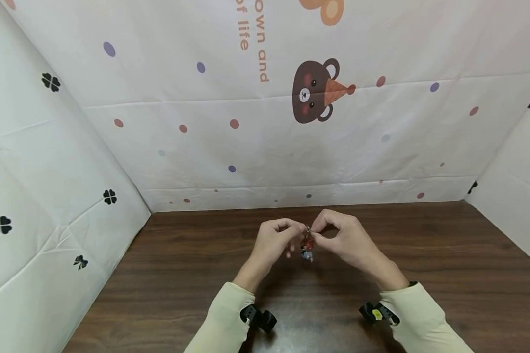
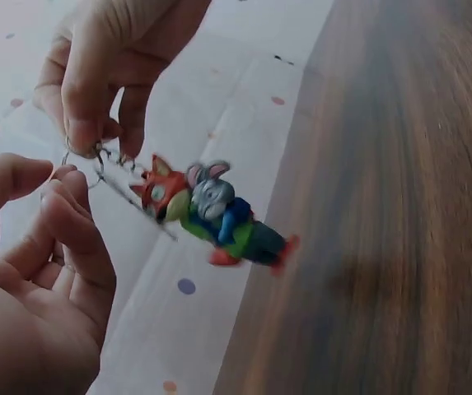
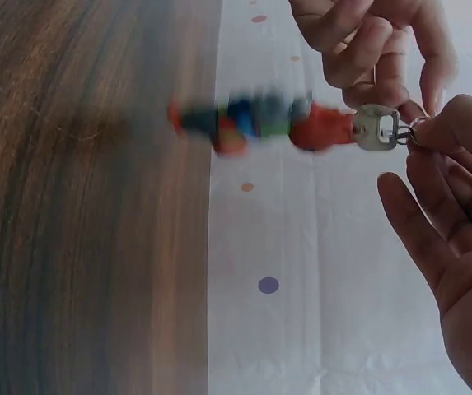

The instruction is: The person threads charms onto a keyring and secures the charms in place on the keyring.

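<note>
A keychain hangs between the two hands, over the wooden table. Its split ring [image 2: 95,169] is pinched by the right hand [image 1: 346,240] from above in the left wrist view. My left hand [image 1: 269,242] grips the ring's other side with thumb and curled fingers. Below the ring, on a short chain, dangles a fox-and-rabbit figure [image 2: 219,216], orange, grey, blue and green. A flat silver key [image 3: 376,127] with a slotted head hangs alongside; the figure hides its far end in the right wrist view, where the figure is blurred.
The brown wooden table [image 1: 168,279] spreads beneath both hands. White printed cloth [image 1: 256,147] stands as a wall at the back, with more cloth at both sides. Black straps with cameras [image 1: 262,318] sit at both wrists, over pale sleeves [image 1: 225,318].
</note>
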The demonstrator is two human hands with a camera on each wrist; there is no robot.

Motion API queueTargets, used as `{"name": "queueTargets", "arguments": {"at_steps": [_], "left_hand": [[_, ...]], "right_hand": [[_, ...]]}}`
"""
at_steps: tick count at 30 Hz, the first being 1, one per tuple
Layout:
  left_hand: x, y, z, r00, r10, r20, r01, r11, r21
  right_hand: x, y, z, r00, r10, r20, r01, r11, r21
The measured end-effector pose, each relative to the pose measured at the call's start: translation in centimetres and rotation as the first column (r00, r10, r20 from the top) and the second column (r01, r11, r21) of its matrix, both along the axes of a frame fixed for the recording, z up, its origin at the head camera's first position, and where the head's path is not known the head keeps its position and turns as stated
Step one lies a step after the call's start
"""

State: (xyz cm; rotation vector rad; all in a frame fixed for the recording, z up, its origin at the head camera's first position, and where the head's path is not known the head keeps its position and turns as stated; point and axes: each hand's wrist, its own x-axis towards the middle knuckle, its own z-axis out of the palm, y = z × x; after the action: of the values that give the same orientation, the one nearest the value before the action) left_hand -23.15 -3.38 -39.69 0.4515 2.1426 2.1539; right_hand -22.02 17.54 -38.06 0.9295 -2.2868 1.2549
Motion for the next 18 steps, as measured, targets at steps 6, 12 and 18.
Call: {"name": "queueTargets", "arguments": {"at_steps": [6, 12, 18], "left_hand": [[0.11, 0.2, 0.1, 0.995, 0.009, 0.104, -0.011, 1.0, 0.017], [0.29, 0.19, 0.28, 0.989, 0.007, 0.146, -0.008, 1.0, 0.011], [0.34, 0.1, 0.4, 0.981, -0.012, 0.194, 0.013, 1.0, -0.005]], "right_hand": [[0.05, -0.46, -0.21, 0.998, 0.043, -0.053, -0.042, 0.999, 0.018], [0.18, -0.56, -0.2, 0.995, 0.072, -0.071, -0.071, 0.997, 0.02], [0.16, -0.55, -0.18, 0.988, 0.116, -0.104, -0.114, 0.993, 0.023]]}}
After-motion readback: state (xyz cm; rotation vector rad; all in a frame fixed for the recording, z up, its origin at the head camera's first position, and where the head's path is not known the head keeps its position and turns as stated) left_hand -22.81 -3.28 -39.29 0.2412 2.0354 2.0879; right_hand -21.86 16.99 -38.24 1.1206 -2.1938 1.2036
